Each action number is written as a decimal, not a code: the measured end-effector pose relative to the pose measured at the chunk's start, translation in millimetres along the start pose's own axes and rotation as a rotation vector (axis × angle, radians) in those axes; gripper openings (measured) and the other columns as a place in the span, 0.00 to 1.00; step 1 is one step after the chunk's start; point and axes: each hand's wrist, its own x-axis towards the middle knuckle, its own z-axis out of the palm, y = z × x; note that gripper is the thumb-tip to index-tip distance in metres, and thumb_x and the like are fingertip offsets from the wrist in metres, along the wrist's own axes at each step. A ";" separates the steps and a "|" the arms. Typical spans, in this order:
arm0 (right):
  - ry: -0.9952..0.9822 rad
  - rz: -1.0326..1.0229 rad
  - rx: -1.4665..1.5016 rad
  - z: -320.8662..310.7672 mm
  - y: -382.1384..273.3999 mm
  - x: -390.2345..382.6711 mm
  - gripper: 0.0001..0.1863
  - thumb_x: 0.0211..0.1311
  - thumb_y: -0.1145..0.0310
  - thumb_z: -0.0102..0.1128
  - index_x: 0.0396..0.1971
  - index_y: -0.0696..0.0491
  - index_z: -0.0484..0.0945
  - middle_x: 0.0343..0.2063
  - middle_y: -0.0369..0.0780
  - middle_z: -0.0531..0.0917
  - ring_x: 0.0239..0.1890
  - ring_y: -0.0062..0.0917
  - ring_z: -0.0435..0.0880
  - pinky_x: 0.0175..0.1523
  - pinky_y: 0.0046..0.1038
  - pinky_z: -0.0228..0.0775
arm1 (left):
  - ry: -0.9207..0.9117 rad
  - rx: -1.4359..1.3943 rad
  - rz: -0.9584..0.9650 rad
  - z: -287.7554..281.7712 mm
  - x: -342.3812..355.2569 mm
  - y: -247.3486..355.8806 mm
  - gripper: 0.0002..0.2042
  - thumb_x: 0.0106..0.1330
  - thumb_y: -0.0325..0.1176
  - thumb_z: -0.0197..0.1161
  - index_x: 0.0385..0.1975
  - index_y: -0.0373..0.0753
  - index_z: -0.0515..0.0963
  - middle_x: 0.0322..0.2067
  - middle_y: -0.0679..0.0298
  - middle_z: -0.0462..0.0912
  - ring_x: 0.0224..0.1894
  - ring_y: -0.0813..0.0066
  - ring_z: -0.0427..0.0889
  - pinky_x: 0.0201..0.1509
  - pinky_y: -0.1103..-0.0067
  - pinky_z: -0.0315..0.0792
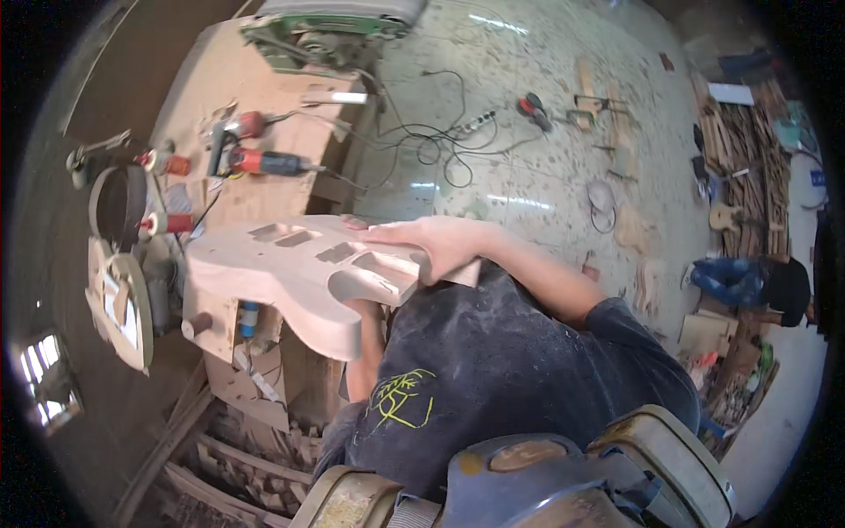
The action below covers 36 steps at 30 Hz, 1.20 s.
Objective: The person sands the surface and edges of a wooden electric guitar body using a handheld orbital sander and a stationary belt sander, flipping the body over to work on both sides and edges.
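Note:
An unpainted pale wooden guitar body (264, 264) with routed cavities lies across the view at waist height, tilted, over the left bench's edge. My right hand (422, 242) grips its right part, fingers stretched along the top and thumb down by the edge. My left hand's forearm (365, 352) rises under the body; the hand itself is hidden behind it. Just below the body's left part is a wooden fixture (218, 295) with a round post and a blue cylinder (248, 319).
The bench (255, 92) holds red power tools (268, 162), a green machine (326, 40) and a sanding spindle assembly (119, 202). Cords (436, 141), another tool (534, 113) and wood pieces (620, 158) lie on the floor. At right, a person (748, 290) is near stacked wood (748, 150).

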 end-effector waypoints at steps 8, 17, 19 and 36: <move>0.364 0.162 -0.127 -62.1 84.0 -121.9 0.48 0.53 0.43 0.70 0.71 0.47 0.63 0.62 0.49 0.75 0.61 0.47 0.75 0.66 0.42 0.67 | 0.120 0.116 0.095 51.9 -0.6 -27.4 0.41 0.67 0.67 0.47 0.69 0.38 0.59 0.67 0.48 0.63 0.67 0.50 0.66 0.69 0.58 0.67; 0.610 0.808 0.299 -182.5 220.1 -265.8 0.35 0.60 0.51 0.68 0.62 0.54 0.73 0.51 0.45 0.83 0.47 0.30 0.84 0.51 0.31 0.77 | 0.164 0.190 0.123 159.5 16.8 -66.9 0.39 0.68 0.65 0.48 0.68 0.38 0.60 0.67 0.49 0.63 0.67 0.52 0.66 0.69 0.59 0.67; 0.725 0.845 0.506 -204.6 243.6 -276.4 0.32 0.61 0.52 0.67 0.60 0.55 0.75 0.49 0.44 0.83 0.45 0.29 0.84 0.50 0.29 0.77 | 0.153 0.200 0.116 179.2 27.9 -70.1 0.39 0.68 0.64 0.48 0.68 0.38 0.60 0.67 0.49 0.63 0.67 0.52 0.67 0.69 0.59 0.67; 1.103 1.380 0.625 -169.7 243.4 -354.4 0.29 0.67 0.50 0.61 0.60 0.55 0.74 0.45 0.37 0.85 0.40 0.26 0.84 0.42 0.27 0.77 | -0.027 0.247 -0.003 256.6 121.0 -26.0 0.36 0.69 0.60 0.50 0.67 0.38 0.61 0.65 0.50 0.64 0.67 0.55 0.67 0.69 0.61 0.68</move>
